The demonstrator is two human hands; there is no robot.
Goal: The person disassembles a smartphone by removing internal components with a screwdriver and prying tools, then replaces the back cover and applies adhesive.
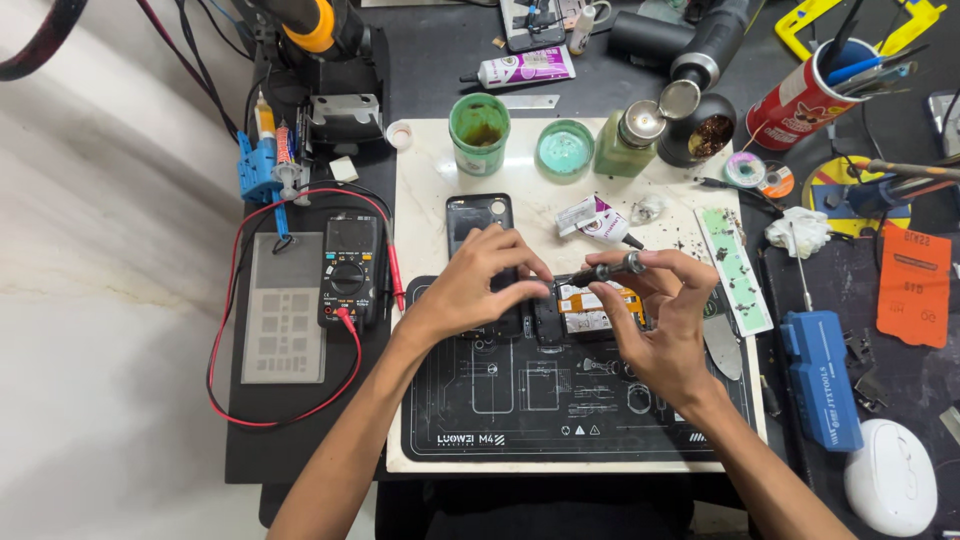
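Observation:
An opened black phone (545,318) lies on a black work mat (520,410), its orange and silver insides (598,306) showing. My left hand (480,280) rests on the phone's left part, fingers curled over it. My right hand (665,320) holds a dark metal screwdriver (608,269) between thumb and fingers, tip pointing left over the phone. A black back cover (478,215) lies flat on the white slab (430,200) just beyond my left hand.
A black multimeter (348,272) with red leads and a grey stencil plate (285,308) sit left. Green jars (480,132), a glass bottle (630,138) and a glue tube (525,68) stand behind. A blue tool block (820,378) and white mouse (890,476) lie right.

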